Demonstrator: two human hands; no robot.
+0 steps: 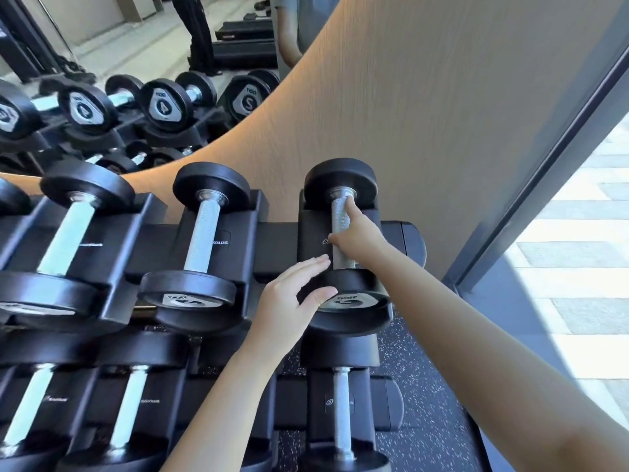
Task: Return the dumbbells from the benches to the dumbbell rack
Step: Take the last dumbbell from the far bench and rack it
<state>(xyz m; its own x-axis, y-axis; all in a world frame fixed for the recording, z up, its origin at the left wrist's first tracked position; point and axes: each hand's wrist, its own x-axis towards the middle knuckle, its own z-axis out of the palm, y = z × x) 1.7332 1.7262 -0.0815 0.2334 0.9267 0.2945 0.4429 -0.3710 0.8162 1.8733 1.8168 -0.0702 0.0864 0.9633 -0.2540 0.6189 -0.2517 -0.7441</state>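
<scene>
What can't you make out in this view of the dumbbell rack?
- Head view: the weight label on the rightmost dumbbell is steeply angled, and the left hand covers its edge.
- The right hand wraps the handle, which hides its fingertips.
- The rack runs off the left edge.

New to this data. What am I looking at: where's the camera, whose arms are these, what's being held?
There is no robot here. A person works with bare hands, and the single picture comes from a wide-angle camera worn on their head. It looks forward and down, so both arms enter from the bottom edge.

In front of them is a two-tier rack against a wood wall, with a mirror at upper left.

The right hand grips the handle of the dumbbell, which appears seated in the rightmost top cradle. The left hand is open, with its thumb at that dumbbell's near head.

The other dumbbells sit in cradles to the left and on the tier below.
</scene>
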